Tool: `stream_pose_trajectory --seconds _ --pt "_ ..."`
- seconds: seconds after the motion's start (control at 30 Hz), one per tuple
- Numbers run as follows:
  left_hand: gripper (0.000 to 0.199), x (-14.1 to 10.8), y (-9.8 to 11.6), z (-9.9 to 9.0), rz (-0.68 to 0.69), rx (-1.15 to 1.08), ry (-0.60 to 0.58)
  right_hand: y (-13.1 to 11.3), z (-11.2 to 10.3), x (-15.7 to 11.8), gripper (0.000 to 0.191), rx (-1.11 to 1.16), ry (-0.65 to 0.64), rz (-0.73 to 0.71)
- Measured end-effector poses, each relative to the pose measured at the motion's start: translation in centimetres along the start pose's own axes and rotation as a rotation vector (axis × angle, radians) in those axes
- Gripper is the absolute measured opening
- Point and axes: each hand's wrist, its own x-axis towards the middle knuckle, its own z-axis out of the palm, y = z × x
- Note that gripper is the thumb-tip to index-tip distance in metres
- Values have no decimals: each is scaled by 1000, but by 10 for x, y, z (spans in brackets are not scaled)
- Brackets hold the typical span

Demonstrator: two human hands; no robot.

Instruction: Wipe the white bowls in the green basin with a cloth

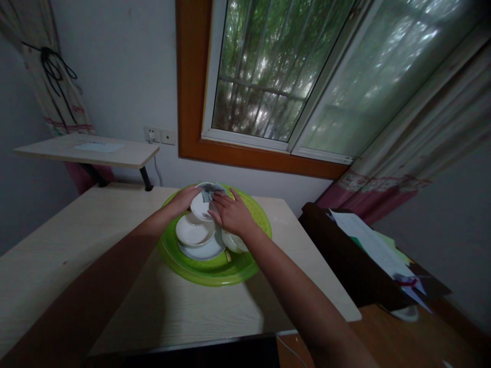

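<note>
A round green basin stands on the pale wooden table, with white dishes in it. My left hand is closed on the left rim of a white bowl held over the basin. A grey cloth lies against the bowl's far inner side. My right hand presses the cloth there, its fingers partly over it. Below them are another white bowl and a white plate under it. A further bowl is partly hidden by my right wrist. A small light-brown piece lies beside the plate.
A raised wooden shelf stands at the table's back left, near wall sockets. Behind the table is a window with an orange-brown frame. A dark cabinet bearing papers is at the right.
</note>
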Motion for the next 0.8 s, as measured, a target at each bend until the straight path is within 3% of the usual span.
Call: stream_pose_trajectory --seconds 0.27,0.47,0.57,0.8 --pt "46 0 -8 -6 36 178 158 -12 -15 3 47 28 -99 102" --pt "45 0 -13 -7 37 210 208 -3 -4 -3 39 365 -126 -67" --pt "46 0 -13 -7 46 198 219 1 2 -3 40 462 -110 -83" --pt "46 -1 -7 -4 24 129 131 1 -2 1 43 148 -119 54"
